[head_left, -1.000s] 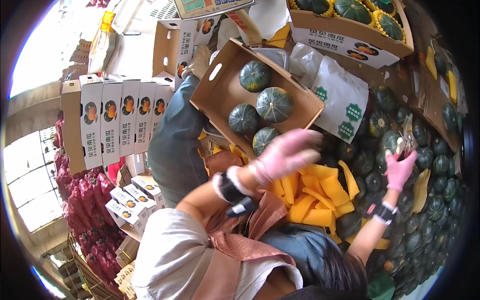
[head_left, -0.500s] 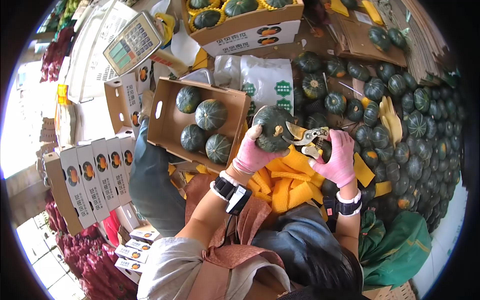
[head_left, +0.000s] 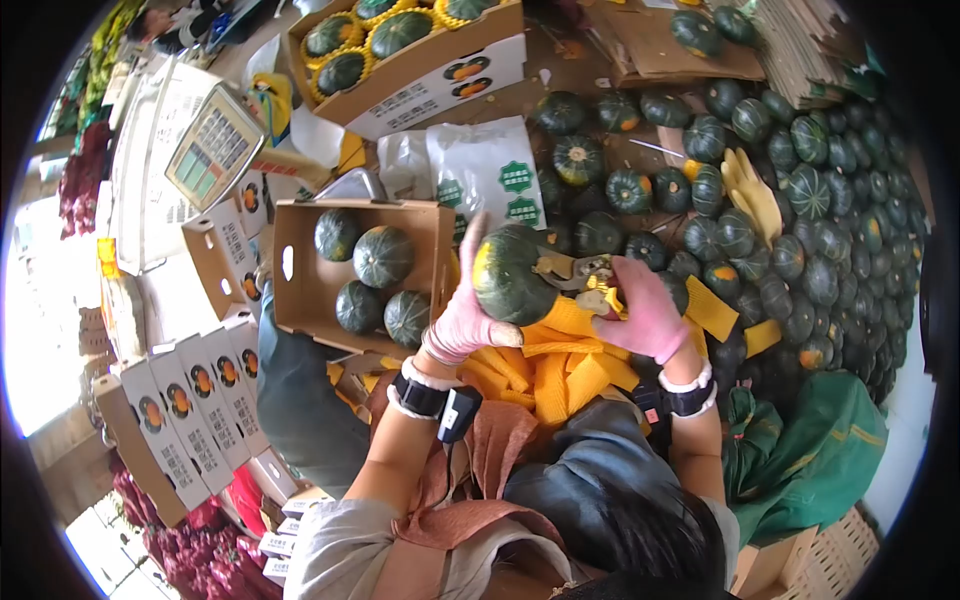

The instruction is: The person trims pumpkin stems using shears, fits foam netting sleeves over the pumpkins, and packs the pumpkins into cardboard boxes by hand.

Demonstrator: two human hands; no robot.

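Observation:
My left hand [head_left: 459, 318], in a pink fingerless glove, holds a dark green pumpkin [head_left: 512, 278] with an orange patch on its left side. Wrapped in the fingers of my right hand [head_left: 647, 312], also gloved in pink, are pruning shears [head_left: 590, 268]. Their blades meet the pumpkin's right side; the stem there cannot be made out. Yellow foam net sleeves [head_left: 560, 378] lie in a heap below both hands. Left of the pumpkin, an open cardboard box [head_left: 287, 312] contains several green pumpkins [head_left: 384, 256].
A large pile of pumpkins [head_left: 820, 265] spreads over the right side, with a yellow glove [head_left: 750, 195] on it. A scale [head_left: 213, 148] stands upper left. Another box [head_left: 440, 88] holds sleeved pumpkins at the top. Printed cartons [head_left: 190, 430] line the left; a green sack [head_left: 810, 450] lies lower right.
The pumpkin has been turned in my left hand, so its stem side now faces right toward the shears. The view has shifted, moving the boxes and pile within the picture.

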